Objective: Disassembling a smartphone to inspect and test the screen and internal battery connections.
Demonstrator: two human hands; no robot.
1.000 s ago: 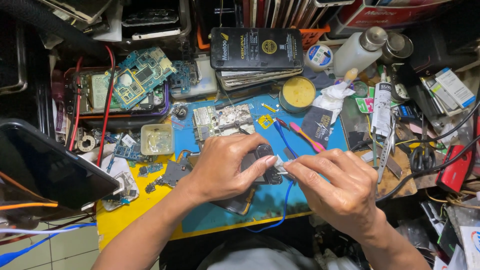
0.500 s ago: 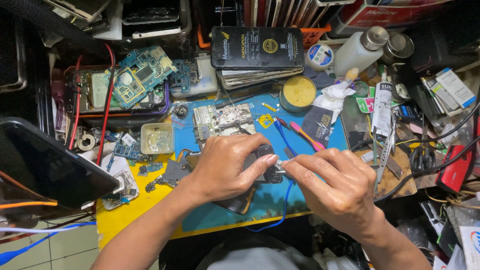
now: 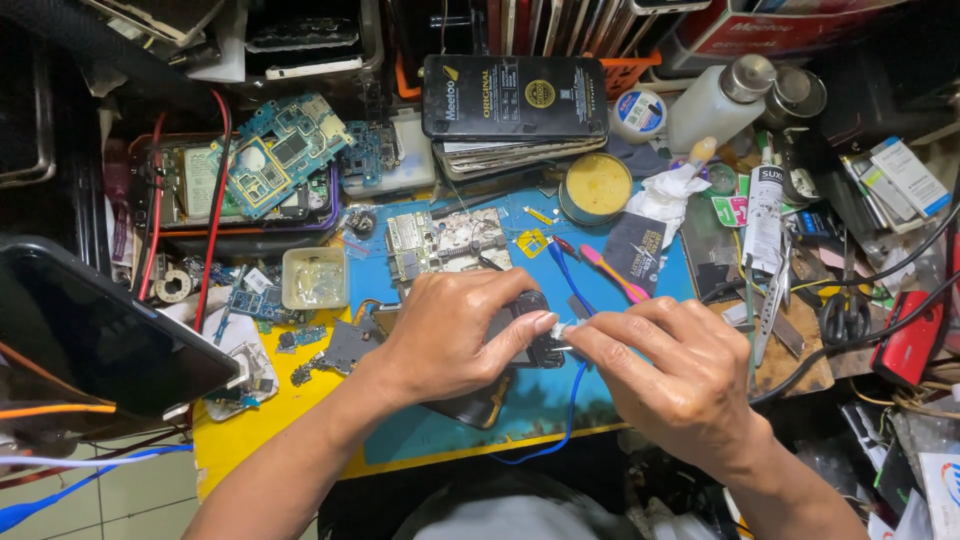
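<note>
Head view, looking straight down on a crowded repair bench: the left hand [image 3: 450,330] lies curled over a small dark phone part [image 3: 527,340] at the centre of the blue work mat [image 3: 520,400], its fingers pressing the piece down onto the mat. Just at its 3 o'clock, the right hand [image 3: 670,375] is closed in a pinch on a small white swab [image 3: 560,330], thumb and forefinger together, the tip touching the edge of the dark part. A blue wire [image 3: 570,410] runs out from under the hands toward 6 o'clock.

At 12 o'clock from the hands sits a bare silver circuit board [image 3: 440,240], and farther up a black flat box [image 3: 515,95] on a stack. A round tin of yellow paste [image 3: 596,185] stands at 1 o'clock, with a white plastic bottle [image 3: 715,105] beyond it. A pink-handled tool [image 3: 615,275] lies near at 2 o'clock. A small clear tray [image 3: 313,277] rests at 10 o'clock, a green circuit board [image 3: 285,155] above it, and a dark tablet [image 3: 95,335] at 9 o'clock.
</note>
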